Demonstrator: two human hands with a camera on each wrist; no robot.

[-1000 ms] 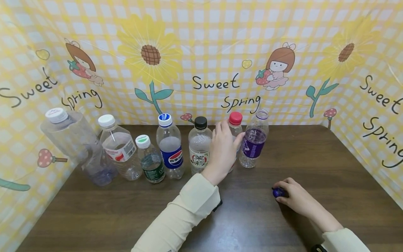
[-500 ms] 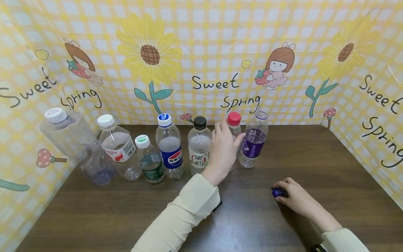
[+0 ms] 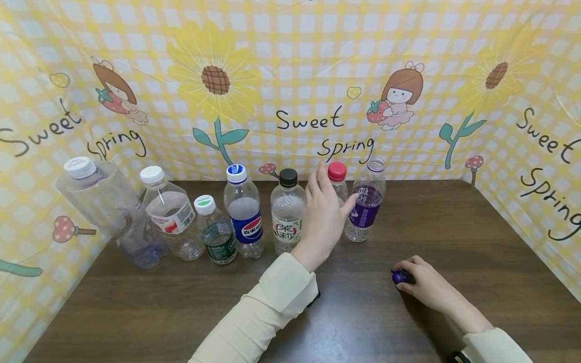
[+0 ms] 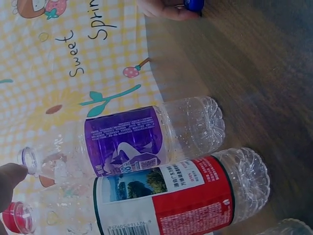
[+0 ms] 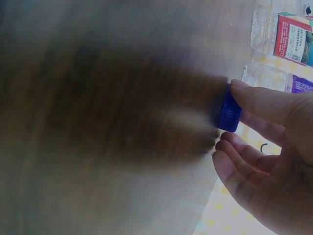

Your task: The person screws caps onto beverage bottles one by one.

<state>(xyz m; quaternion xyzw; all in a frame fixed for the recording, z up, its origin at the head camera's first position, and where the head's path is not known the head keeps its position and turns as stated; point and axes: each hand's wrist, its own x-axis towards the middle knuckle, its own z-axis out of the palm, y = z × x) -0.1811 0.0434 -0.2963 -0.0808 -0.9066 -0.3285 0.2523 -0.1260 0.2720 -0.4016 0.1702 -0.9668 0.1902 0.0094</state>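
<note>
My left hand (image 3: 322, 222) reaches over the row of bottles with its fingers extended, beside a red-capped water bottle (image 3: 337, 172) that it partly hides. In the left wrist view this bottle (image 4: 181, 198) has a red label. Its neighbour, an uncapped bottle with a purple label (image 3: 365, 209), stands upright to the right. A thumb (image 4: 11, 181) shows by the open mouth of the purple-label bottle in that view; contact is unclear. My right hand (image 3: 428, 287) pinches a dark blue bottle cap (image 5: 230, 115) between thumb and finger, close over the table.
To the left stand a black-capped bottle (image 3: 287, 222), a cola bottle (image 3: 245, 222), a small green-label bottle (image 3: 219, 239), a white-capped bottle (image 3: 170, 217) and a large dented bottle (image 3: 113, 206). A checked cloth (image 3: 308, 50) hangs behind the brown table (image 3: 454, 227).
My left hand's fingers have straightened and lifted slightly off the red-capped bottle, with the thumb spread to the right. My right hand stays still with the bottle cap.
</note>
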